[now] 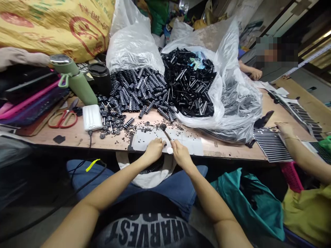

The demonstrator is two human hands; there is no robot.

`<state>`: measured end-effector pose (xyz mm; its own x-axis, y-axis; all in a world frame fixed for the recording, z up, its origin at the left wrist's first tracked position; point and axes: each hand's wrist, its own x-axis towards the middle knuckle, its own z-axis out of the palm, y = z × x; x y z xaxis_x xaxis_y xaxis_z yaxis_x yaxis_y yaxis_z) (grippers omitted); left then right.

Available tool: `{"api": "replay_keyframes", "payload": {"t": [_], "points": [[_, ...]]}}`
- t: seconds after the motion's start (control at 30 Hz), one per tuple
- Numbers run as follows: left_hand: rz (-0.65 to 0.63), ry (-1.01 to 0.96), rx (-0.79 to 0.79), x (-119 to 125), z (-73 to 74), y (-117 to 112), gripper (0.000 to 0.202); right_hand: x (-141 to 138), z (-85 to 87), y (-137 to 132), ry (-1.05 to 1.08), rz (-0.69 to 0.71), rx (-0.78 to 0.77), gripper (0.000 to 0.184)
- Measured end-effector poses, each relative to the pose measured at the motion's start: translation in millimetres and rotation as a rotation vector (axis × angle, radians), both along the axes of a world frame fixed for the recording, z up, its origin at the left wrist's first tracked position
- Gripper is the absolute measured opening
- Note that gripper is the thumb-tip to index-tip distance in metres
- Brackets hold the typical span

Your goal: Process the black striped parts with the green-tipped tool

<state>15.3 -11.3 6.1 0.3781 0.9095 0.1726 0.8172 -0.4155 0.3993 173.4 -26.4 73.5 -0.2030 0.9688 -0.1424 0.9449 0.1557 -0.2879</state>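
Fingers, left hand (153, 151): were bunched, hold couldn't be told.
Fingers, right hand (181, 153): were closed round dark-headed rod (167, 134).
Red-handled scissors (67, 112): lay toward worktop's (74, 140) left end.
Ribbed pieces (137, 89): were heaped toward back edge.
Dark-headed rod: slanted over white sheet (191, 146) at front edge.
Black tubes (188, 86): filled plastic bag (232, 113).

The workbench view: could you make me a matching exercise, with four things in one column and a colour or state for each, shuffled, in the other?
Things:
1. flask
2. scissors
3. small box
4. slim rod with a dark round end

Colours and states:
A. white, with a dark cable running from it
B. held in the person's right hand
C. green
D. red-handled, lying on the bench

Right pairs: 1-C, 2-D, 3-A, 4-B
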Motion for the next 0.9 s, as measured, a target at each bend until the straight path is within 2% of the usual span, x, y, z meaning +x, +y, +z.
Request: {"api": "replay_keyframes", "payload": {"t": [0.03, 0.1, 0.17, 0.23, 0.33, 0.4, 0.47, 0.53, 0.63, 0.7, 0.77, 0.83, 0.9], "points": [[0.024, 0.000, -0.032, -6, 7.0, 5, 0.030, 8, -2.9, 6, -0.039, -0.038, 0.017, 0.042], [0.168, -0.019, -0.070, -21, 20.2, 30, 0.036, 23, -13.5, 17, -0.124, -0.103, 0.039, 0.039], [0.378, -0.057, -0.010, -39, 29.8, 72, 0.042, 33, -26.5, 24, -0.189, -0.147, 0.060, 0.038], [0.504, -0.046, 0.014, -56, 33.6, 120, 0.049, 38, -35.4, 30, -0.205, -0.129, 0.113, 0.036], [0.518, 0.015, -0.125, -70, 29.7, 171, 0.044, 36, -32.7, 53, -0.133, -0.034, 0.260, 0.033], [0.474, 0.046, -0.179, -71, 24.3, 181, 0.036, 32, -21.5, 82, -0.063, -0.025, 0.359, 0.031], [0.449, 0.057, -0.170, -70, 19.8, 178, 0.033, 26, -8.1, 120, -0.015, -0.100, 0.409, 0.032], [0.457, -0.006, -0.131, -69, 18.4, 167, 0.035, 19, 2.4, 159, -0.002, -0.231, 0.373, 0.037], [0.504, -0.368, -0.105, -69, 22.5, 147, 0.037, 7, 5.9, 197, -0.009, -0.326, 0.198, 0.038], [0.537, -0.725, -0.214, -69, 27.2, 132, 0.033, 5, 0.8, 199, 0.006, -0.346, 0.169, 0.031], [0.529, -1.054, -0.381, -66, 31.4, 115, 0.024, 8, -7.1, 185, 0.121, -0.370, 0.207, 0.026], [0.490, -1.280, -0.521, -58, 33.8, 99, 0.019, 16, -15.4, 161, 0.271, -0.385, 0.220, 0.027], [0.453, -1.398, -0.624, -44, 34.1, 87, 0.023, 24, -22.6, 138, 0.357, -0.390, 0.223, 0.028]]}}
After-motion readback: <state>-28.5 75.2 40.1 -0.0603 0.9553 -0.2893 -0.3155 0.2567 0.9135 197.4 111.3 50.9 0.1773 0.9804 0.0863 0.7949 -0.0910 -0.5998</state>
